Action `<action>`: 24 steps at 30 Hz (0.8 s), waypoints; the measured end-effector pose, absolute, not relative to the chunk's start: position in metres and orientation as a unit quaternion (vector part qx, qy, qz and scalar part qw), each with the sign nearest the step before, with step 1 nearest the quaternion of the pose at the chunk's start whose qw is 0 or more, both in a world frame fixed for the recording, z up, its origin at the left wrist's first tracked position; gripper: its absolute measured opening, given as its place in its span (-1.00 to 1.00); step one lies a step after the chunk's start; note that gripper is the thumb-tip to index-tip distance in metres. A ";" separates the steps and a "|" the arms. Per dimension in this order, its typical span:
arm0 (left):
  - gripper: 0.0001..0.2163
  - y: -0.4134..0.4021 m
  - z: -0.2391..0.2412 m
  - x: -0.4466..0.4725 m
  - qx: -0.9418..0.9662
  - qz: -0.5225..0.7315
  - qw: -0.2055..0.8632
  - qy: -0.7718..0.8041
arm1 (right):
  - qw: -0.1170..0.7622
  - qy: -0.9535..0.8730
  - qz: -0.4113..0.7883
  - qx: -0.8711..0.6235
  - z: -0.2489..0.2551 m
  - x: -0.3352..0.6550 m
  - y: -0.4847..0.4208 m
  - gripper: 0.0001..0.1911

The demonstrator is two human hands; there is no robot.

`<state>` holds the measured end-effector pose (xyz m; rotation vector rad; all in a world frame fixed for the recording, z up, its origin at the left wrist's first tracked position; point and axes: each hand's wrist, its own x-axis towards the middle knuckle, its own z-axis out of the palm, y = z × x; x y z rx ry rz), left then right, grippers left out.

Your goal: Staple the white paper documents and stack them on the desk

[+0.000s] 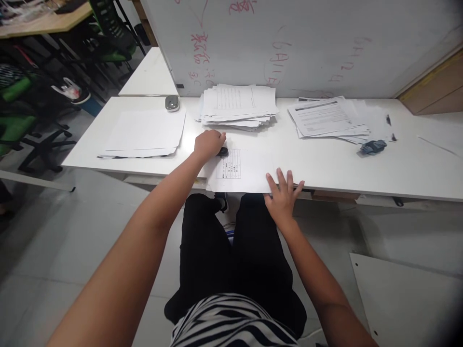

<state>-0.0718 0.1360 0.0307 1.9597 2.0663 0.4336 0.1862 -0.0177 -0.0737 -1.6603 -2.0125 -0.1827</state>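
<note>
In the head view a white sheet with a printed table lies at the table's front edge, slightly overhanging it. My left hand is closed at the sheet's upper left corner. A small black object pokes out from under its fingers; the hand hides most of it, so its kind is unclear. My right hand rests on the sheet's lower right corner, fingers spread and the thumb at the edge. Just beyond the sheet stands a thick stack of papers.
More papers lie at left, with a small grey-and-black device at their corner. On the right are printed sheets and a dark bluish crumpled item. A whiteboard rises behind the white table. A cardboard box stands far right.
</note>
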 end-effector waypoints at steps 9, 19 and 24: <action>-0.58 0.138 0.028 -0.073 0.674 0.159 0.127 0.710 | 0.294 -0.725 -0.103 -0.614 -0.093 0.183 -0.009 -0.49; -0.66 0.142 0.036 -0.072 0.665 0.088 0.166 0.723 | 0.329 -0.721 -0.148 -0.591 -0.098 0.179 -0.009 -0.47; -0.71 0.145 0.032 -0.068 0.641 0.107 0.164 0.742 | 0.319 -0.698 -0.109 -0.632 -0.109 0.176 -0.003 -0.54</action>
